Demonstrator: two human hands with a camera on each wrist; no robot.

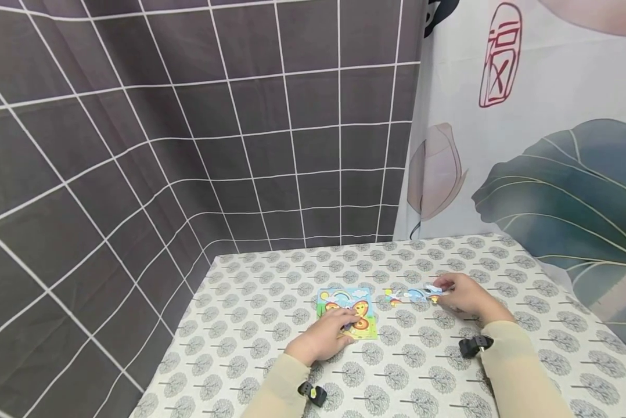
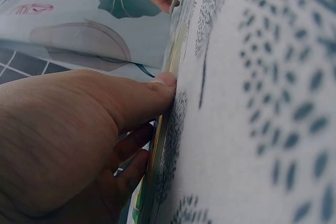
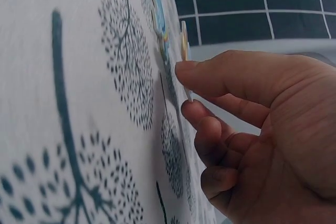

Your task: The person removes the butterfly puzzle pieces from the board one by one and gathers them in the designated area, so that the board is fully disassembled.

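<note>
A square picture puzzle (image 1: 366, 335) lies flat on the table, with a butterfly, a rainbow and a sun on it. My left hand (image 1: 327, 332) rests over its lower left part, hiding some of the butterfly. In the left wrist view, the thumb of that hand (image 2: 68, 129) touches the puzzle's edge (image 2: 178, 45). My right hand (image 1: 464, 297) pinches a small puzzle piece (image 3: 184, 40) between thumb and fingers, slightly off the cloth. Just left of it lie several loose puzzle pieces (image 1: 404, 295) with cloud and rainbow parts.
A white cloth (image 1: 261, 313) printed with grey trees covers the table. Behind and to the left hangs a dark curtain with a white grid (image 1: 313, 151). On the right is a pale curtain with leaf and flower prints (image 1: 449, 87).
</note>
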